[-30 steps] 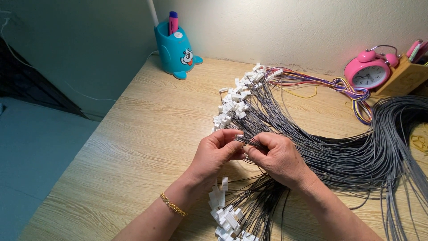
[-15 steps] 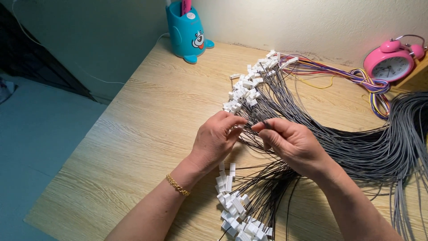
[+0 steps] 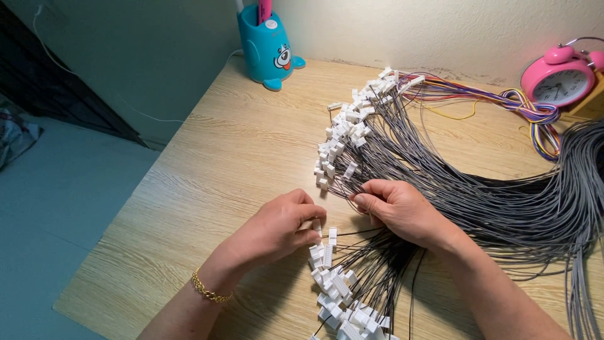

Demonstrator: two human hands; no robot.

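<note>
Left hand (image 3: 277, 226) fingers pinch white connector (image 3: 316, 225); right hand (image 3: 402, 211) fingers curled on grey wires (image 3: 478, 201). Blue holder (image 3: 269, 47) holds pink pen (image 3: 265, 10).

Bare wooden table (image 3: 207, 164) open leftward, grey wire bundle (image 3: 478, 189) crowding right, pen holder (image 3: 269, 44) far back

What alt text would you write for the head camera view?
Two bare hands, left hand and right hand, pinch a white connector among grey wires on a wooden table; a pink alarm clock and blue pen holder stand behind.
</note>
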